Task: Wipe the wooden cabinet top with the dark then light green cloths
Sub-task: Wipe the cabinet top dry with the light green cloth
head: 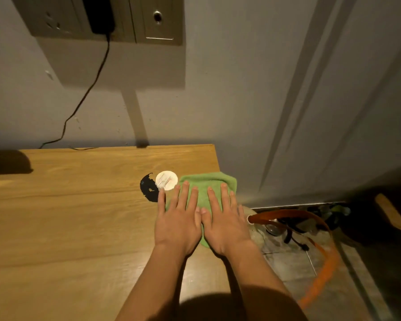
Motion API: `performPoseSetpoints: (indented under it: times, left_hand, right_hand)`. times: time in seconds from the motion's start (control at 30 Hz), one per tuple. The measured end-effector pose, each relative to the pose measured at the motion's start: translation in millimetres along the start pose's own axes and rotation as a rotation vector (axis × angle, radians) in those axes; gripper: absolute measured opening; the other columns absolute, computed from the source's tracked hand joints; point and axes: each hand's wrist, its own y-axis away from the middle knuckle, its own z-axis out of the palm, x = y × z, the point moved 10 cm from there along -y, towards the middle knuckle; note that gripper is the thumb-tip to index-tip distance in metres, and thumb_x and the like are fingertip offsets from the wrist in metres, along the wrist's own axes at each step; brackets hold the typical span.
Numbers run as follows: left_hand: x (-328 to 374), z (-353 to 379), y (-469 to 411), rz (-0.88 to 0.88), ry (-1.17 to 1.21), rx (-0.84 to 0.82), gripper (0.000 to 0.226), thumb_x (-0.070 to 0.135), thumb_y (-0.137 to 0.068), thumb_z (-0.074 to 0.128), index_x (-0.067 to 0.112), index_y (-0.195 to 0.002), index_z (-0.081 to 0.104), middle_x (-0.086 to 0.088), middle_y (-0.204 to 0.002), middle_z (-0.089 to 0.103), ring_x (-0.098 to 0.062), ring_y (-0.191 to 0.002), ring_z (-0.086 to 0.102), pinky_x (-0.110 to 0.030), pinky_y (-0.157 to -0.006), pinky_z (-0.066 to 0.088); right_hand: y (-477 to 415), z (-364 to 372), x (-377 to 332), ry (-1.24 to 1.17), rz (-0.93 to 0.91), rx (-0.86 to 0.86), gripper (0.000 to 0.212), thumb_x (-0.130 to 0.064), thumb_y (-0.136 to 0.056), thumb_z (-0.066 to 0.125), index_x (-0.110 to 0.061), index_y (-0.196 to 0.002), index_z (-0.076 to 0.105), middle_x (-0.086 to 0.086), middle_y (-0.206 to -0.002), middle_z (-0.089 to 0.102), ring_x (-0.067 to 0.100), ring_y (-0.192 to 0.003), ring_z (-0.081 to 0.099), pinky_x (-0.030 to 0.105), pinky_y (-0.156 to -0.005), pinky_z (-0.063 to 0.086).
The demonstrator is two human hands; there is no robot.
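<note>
Head view is showing my left grip (pixel 177 225) and right grip (pixel 226 228) lying flat side by side, thumbs touching, fingers straight and spread, pressing the light green cloth (pixel 206 188) onto the wooden surface (pixel 79 216). The cloth is lying right along the surface's right edge. A white round cap (pixel 166 180) and a black mark (pixel 147 188) are sitting just left of it, and bare wood is stretching wide to the left.

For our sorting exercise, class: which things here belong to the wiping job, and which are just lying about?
Job: light green cloth, wooden cabinet top, left hand, right hand.
Lying about: white round lid, black cable, orange hose.
</note>
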Motion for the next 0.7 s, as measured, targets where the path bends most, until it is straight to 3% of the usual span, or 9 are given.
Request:
performPoseSetpoints:
  times: [0.3,0.43,0.53,0.6,0.63,0.7]
  left_hand:
    - [17.0,12.1,167.6,-0.007,0.099,-0.039,0.061,0.044,-0.096,-0.004,0.027,-0.154,-0.006,0.002,-0.161,-0.017,-0.018,-0.147,-0.021,-0.052,-0.117,-0.012]
    - [28.0,10.4,231.0,0.167,0.155,-0.095,0.057,0.054,-0.097,0.001,0.039,-0.151,-0.012,0.006,-0.158,-0.024,-0.019,-0.145,-0.026,-0.045,-0.118,-0.011]
    - [31.6,4.1,270.5,0.286,0.149,-0.141,0.067,0.065,-0.096,0.012,0.032,-0.153,-0.002,0.005,-0.161,-0.015,-0.025,-0.149,-0.014,-0.039,-0.116,-0.007]
    - [32.2,-0.9,289.9,0.344,0.101,-0.163,0.081,0.068,-0.093,0.032,0.026,-0.155,0.003,0.0,-0.161,-0.007,-0.032,-0.148,-0.004,-0.038,-0.115,-0.007]
    - [32.4,-0.6,297.5,0.367,0.075,-0.171,0.085,0.061,-0.092,0.043,0.025,-0.154,-0.002,-0.002,-0.16,-0.011,-0.033,-0.148,-0.006,-0.039,-0.116,-0.012]
    - [32.3,2.9,310.0,0.361,0.064,-0.216,0.095,0.027,-0.09,0.057,0.027,-0.152,-0.016,-0.001,-0.156,-0.026,-0.028,-0.145,-0.022,-0.038,-0.116,-0.022]
  right_hand:
    - [163.6,32.8,-0.9,0.02,-0.073,0.023,0.061,-0.056,-0.099,0.01,-0.035,-0.15,-0.017,-0.003,-0.155,-0.034,0.023,-0.136,-0.043,0.04,-0.114,-0.02]
    - [223.4,43.8,3.9,0.054,-0.088,-0.022,0.065,-0.058,-0.099,0.012,-0.032,-0.153,-0.014,0.0,-0.158,-0.028,0.02,-0.141,-0.035,0.04,-0.115,-0.02]
    - [255.0,50.5,3.8,0.098,-0.065,-0.081,0.07,-0.061,-0.099,0.016,-0.027,-0.156,-0.006,0.004,-0.162,-0.017,0.022,-0.147,-0.024,0.042,-0.118,-0.014]
    - [269.0,52.4,-0.2,0.122,-0.088,-0.131,0.078,-0.065,-0.097,0.022,-0.022,-0.156,-0.004,0.007,-0.163,-0.013,0.024,-0.148,-0.019,0.041,-0.119,-0.012]
    - [275.8,54.8,-0.8,0.137,-0.104,-0.167,0.083,-0.067,-0.095,0.027,-0.02,-0.156,-0.004,0.008,-0.163,-0.013,0.025,-0.149,-0.018,0.041,-0.119,-0.011]
    - [289.3,58.1,-0.7,0.186,-0.13,-0.216,0.093,-0.061,-0.092,0.045,-0.017,-0.156,-0.007,0.007,-0.163,-0.013,0.028,-0.149,-0.016,0.041,-0.12,-0.006]
